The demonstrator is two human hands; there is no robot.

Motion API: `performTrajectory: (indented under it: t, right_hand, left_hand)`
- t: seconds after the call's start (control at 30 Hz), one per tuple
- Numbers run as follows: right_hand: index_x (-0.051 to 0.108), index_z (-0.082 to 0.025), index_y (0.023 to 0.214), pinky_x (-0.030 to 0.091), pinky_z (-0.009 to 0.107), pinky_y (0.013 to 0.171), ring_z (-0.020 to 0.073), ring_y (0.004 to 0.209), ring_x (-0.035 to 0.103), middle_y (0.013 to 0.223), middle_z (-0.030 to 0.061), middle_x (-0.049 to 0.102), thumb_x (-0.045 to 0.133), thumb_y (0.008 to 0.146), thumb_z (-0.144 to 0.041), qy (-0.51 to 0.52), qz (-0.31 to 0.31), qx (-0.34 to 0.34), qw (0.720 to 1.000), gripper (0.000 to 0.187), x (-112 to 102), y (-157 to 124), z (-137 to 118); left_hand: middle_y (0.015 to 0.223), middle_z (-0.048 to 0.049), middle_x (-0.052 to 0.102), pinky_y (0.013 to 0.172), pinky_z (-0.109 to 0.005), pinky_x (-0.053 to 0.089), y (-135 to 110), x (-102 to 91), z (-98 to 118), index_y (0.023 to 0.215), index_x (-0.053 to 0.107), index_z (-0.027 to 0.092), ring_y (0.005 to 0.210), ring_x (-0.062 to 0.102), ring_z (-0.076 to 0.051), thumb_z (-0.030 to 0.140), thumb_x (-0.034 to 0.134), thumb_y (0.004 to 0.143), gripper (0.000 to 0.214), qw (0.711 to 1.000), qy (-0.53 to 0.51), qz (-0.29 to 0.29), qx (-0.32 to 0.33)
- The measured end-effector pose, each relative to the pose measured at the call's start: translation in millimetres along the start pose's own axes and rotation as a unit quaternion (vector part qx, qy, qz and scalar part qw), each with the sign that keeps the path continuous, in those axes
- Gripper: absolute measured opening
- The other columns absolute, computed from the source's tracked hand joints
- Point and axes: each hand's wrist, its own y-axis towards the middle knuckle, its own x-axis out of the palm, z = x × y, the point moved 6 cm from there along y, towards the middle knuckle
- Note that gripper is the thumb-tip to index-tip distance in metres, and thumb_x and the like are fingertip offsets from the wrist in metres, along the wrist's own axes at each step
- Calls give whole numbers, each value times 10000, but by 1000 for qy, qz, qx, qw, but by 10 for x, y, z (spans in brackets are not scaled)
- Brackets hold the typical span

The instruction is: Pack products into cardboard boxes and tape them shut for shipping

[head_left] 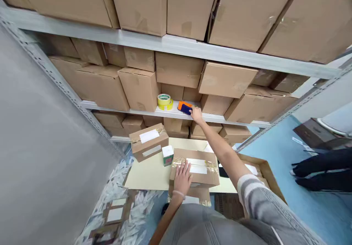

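My left hand (182, 181) lies flat with its fingers spread on top of a taped cardboard box (203, 178) that bears white labels. My right hand (196, 114) reaches out to the middle shelf, its fingers closed on the near end of an orange and dark blue object (184, 107) whose exact kind I cannot make out. Left of that object, rolls of yellow tape (164, 101) sit on the shelf. On the cream table (147, 175) stand a small green and white box (167, 155) and another labelled cardboard box (149, 141).
Metal shelving (176, 48) full of cardboard boxes rises in front of me. An open carton (268, 170) stands at the right. White paper scraps (139, 210) cover the floor at lower left. Another person's dark-clothed legs (324, 170) show at far right.
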Motion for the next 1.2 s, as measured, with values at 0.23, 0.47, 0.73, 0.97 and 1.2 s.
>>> performTrajectory:
  t: [0.23,0.47,0.73,0.97,1.2]
  right_hand:
    - [618,-178,795,446,281,713,193,743,584,769,44,657,311,995,-505,68,18,49,996,491,-442,-409,496]
    - [315,-242,525,264,259,495,98,504,311,477,-50,310,538,746,-812,197,-21,232,952,651,-730,-1703,1583]
    - [202,-258,495,207,271,475,87,484,233,473,-49,215,357,772,-875,90,-33,239,966,694,-648,-2543,1967]
    - [214,-248,478,225,292,521,104,482,277,447,-28,255,356,875,-749,52,-19,200,978,655,-464,-2623,1918]
    - [203,-250,479,231,300,520,106,470,266,436,-27,254,335,880,-755,38,-27,191,981,658,-478,-2624,1948]
  left_hand:
    - [1624,2,292,1245,-502,244,15,-93,22,1555,334,253,1511,277,-247,309,404,985,577,999,-23,-21,-19]
    - [1626,-46,280,1266,-515,110,61,-125,73,1559,332,184,1529,220,-283,354,338,1014,570,997,-57,-56,-21]
    - [1624,-61,291,1268,-515,76,66,-29,59,1560,335,190,1539,185,-280,367,342,1012,575,996,-73,-44,-14]
    - [1623,-72,311,1265,-533,55,59,-60,84,1542,384,195,1537,191,-289,346,381,996,566,992,-119,-45,-22]
    - [1505,-90,494,1267,-464,166,316,-85,-51,1234,651,227,1463,367,-249,255,488,944,333,799,-540,-44,-260]
